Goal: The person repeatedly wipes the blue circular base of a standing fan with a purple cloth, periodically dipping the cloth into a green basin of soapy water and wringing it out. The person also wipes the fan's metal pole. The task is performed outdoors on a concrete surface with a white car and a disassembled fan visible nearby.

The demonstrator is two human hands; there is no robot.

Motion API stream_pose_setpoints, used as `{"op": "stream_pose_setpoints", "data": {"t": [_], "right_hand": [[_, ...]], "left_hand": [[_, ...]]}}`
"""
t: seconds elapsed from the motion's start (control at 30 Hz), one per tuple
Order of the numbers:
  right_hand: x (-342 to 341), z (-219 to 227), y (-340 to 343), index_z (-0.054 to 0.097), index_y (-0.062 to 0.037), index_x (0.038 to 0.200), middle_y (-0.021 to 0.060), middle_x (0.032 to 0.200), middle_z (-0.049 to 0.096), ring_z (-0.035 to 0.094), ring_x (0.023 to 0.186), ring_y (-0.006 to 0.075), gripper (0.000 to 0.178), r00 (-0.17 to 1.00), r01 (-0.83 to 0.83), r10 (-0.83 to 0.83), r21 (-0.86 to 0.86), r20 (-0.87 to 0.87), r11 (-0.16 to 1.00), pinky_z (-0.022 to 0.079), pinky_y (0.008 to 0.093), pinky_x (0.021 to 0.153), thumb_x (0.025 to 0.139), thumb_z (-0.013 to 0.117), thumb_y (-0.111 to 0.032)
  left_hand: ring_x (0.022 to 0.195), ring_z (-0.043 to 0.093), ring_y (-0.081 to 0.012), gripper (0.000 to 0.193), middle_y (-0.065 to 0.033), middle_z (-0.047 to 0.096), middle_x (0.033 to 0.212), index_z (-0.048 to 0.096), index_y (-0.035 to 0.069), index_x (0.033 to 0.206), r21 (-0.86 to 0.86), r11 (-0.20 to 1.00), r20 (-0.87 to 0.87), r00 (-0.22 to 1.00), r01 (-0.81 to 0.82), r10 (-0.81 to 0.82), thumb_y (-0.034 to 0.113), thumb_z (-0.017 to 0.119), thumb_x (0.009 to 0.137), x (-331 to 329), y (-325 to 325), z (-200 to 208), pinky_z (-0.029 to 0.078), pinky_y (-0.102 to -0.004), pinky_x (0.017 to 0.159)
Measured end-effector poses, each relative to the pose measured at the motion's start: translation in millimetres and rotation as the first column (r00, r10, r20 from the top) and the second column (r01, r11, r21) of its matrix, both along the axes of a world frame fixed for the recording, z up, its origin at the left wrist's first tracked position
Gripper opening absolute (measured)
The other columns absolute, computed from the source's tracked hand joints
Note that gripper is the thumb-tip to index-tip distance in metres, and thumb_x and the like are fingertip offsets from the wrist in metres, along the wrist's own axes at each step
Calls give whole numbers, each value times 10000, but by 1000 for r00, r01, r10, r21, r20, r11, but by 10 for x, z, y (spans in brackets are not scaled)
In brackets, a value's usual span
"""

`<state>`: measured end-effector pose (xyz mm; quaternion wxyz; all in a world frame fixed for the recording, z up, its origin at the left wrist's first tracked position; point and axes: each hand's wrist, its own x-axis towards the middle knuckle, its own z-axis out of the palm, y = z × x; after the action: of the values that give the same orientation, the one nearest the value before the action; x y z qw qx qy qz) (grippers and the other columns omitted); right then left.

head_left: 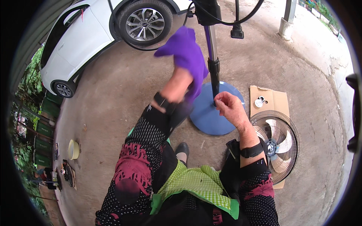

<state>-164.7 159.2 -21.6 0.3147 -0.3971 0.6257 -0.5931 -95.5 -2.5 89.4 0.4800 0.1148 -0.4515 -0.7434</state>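
Observation:
A purple cloth (190, 52) covers most of my left hand (181, 77), which grips it, reaching forward just left of a stand's pole (213, 49). The cloth is smeared by motion and hides my left fingers. Chrome above and black below, the pole rises from a round blue base (211, 120) on the ground. Beside the pole's lower part, my right hand (230, 107) is closed, its thumb and fingertips drawn together. Whether anything small is between them I cannot make out. At the pole's top is a black housing (205, 13).
A wire fan guard with pale blades (284, 145) lies on cardboard (281, 98) at right, near small round parts (259, 102). A plug (237, 32) hangs from a black cable. A white car (88, 34) stands at far left, a yellow basin (74, 149) below it.

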Motion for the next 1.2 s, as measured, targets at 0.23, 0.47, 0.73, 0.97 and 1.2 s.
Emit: {"op": "stream_pose_setpoints", "data": {"t": [0.23, 0.47, 0.73, 0.97, 1.2], "right_hand": [[49, 111, -8, 656, -65, 974, 179, 841, 693, 677, 834, 369, 120, 947, 0, 26, 81, -321, 997, 533, 436, 742, 892, 617, -143], [-10, 124, -4, 633, -66, 988, 180, 842, 685, 662, 846, 384, 129, 916, -24, 50, 70, -398, 997, 523, 460, 741, 912, 601, -165], [-119, 110, -12, 628, -58, 973, 188, 856, 684, 661, 848, 388, 112, 903, 18, 29, 105, -430, 994, 520, 467, 730, 908, 588, -140], [-109, 70, 29, 627, -57, 962, 184, 832, 683, 665, 830, 385, 100, 868, 24, 18, 79, -497, 997, 522, 466, 716, 895, 594, -124], [-132, 23, 47, 622, -57, 967, 187, 821, 682, 668, 818, 385, 105, 847, 35, 6, 67, -531, 997, 522, 473, 699, 902, 582, -130]], "left_hand": [[879, 661, -240, 170, -76, 687, 949, 668, 36, 998, -810, 360, -139, 749, -462, 648, 153, 686, 876, -1278, -532, -122, 518, -343, 756], [695, 611, -144, 192, 5, 650, 759, 646, 53, 831, -897, 87, -272, 694, -434, 667, 166, 783, 758, -1392, -811, -275, 490, -302, 666], [804, 588, -83, 256, 37, 631, 902, 639, 92, 953, -930, 240, -116, 841, -278, 528, 46, 793, 754, -1358, -1067, -450, 492, -269, 712], [899, 621, -98, 266, 8, 651, 978, 638, 89, 1006, -791, 595, 27, 964, -140, 263, 46, 785, 789, -1296, -1025, -781, 522, -289, 804], [852, 675, -119, 198, -23, 711, 953, 673, 61, 961, -798, 602, 221, 917, -25, 331, 76, 780, 795, -1216, -992, -1061, 554, -296, 770]]}}
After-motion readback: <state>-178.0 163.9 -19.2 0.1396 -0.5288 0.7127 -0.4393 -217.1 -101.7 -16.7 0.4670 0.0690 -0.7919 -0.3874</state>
